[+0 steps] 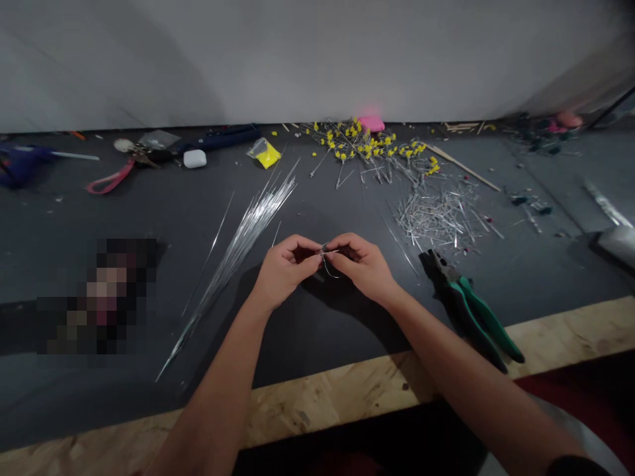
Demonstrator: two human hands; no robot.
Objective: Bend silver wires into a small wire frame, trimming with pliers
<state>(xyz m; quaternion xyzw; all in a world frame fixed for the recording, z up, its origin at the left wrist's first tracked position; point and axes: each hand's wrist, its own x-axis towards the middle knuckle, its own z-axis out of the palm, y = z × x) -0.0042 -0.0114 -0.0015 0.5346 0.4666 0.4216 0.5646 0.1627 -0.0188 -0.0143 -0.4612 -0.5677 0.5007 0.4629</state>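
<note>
Between my fingertips a thin bent piece of wire [331, 270] shows, with a small loop hanging below. My left hand [290, 264] pinches it from one side, thumb against forefinger. From the other side my right hand [361, 264] pinches it too, and the two hands almost meet. Just where each fingertip grips the wire is hard to make out. Left of my hands lies a fanned bundle of long straight wires [248, 228]. To the right is a pile of short cut wires [439, 215], with green-handled pliers [469, 307] in front of it.
Yellow-tipped wire pieces [367, 142] spread along the back near a pink object [371, 123]. A bag of yellow material [266, 153], a white case [195, 158] and a pink strap [112, 180] lie back left. A wooden stick [464, 168] lies back right. Bare board [337, 390] edges the table's front.
</note>
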